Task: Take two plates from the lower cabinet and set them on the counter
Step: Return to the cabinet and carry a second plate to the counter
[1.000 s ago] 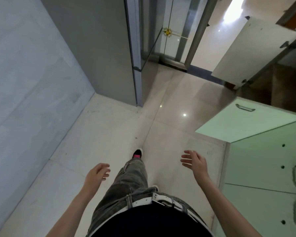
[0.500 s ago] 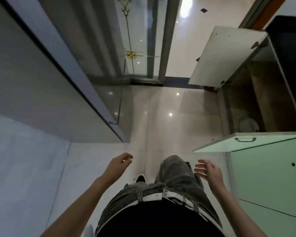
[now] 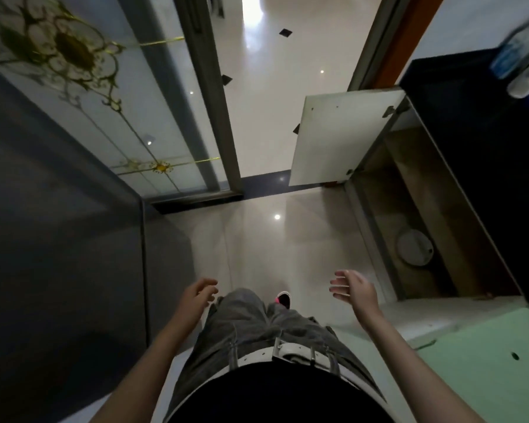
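White plates [image 3: 414, 248] lie stacked on the floor of the open lower cabinet [image 3: 409, 184] at the right; how many there are I cannot tell. The dark counter [image 3: 483, 141] runs above the cabinet. My right hand [image 3: 353, 288] hovers open, fingers spread, left of the cabinet opening and below the plates in the view, touching nothing. In front of my left thigh is my left hand [image 3: 197, 296], open with curled fingers and empty.
The cabinet's white door [image 3: 345, 135] stands swung open over the tiled floor. A pale green door [image 3: 483, 355] is open at the lower right. A dark grey unit [image 3: 58, 254] and a glass sliding door [image 3: 104, 96] bound the left. Blurred bottles [image 3: 522, 53] stand on the counter.
The view has swung right and forward, bringing the cabinet interior and plates into fuller sight. Both hands stayed empty; the right hand has come closer to the cabinet opening.
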The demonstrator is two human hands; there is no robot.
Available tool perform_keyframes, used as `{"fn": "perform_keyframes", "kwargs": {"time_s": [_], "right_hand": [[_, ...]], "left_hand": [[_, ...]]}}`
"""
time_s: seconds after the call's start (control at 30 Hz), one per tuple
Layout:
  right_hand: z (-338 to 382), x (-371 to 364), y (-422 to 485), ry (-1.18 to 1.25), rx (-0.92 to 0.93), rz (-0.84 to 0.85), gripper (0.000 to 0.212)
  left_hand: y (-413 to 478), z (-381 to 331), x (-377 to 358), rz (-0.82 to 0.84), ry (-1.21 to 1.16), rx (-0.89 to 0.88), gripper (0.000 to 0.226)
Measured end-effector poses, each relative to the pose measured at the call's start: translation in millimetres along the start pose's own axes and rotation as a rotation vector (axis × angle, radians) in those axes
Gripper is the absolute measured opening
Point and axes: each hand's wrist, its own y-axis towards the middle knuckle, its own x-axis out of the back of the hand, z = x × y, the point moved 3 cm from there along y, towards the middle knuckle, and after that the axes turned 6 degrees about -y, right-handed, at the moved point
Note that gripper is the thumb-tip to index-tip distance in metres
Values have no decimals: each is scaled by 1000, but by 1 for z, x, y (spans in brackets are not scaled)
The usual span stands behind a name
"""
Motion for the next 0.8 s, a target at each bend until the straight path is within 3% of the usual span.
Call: {"fn": "perform_keyframes", "kwargs": {"time_s": [0.27, 0.4, 0.6, 0.8], "right_hand": [[96, -14, 101, 137, -31, -77, 27], [113, -15, 141, 226, -124, -205, 27], [122, 5, 164, 388, -259, -409, 25], [89, 46, 188, 593, -361, -610, 25]], "left_hand": [[134, -96, 21, -1, 48, 21, 22], [218, -161, -4, 164, 232, 35, 20], [322, -272, -89, 455, 539, -70, 16], [372, -329, -238, 647, 607, -145, 15]]}}
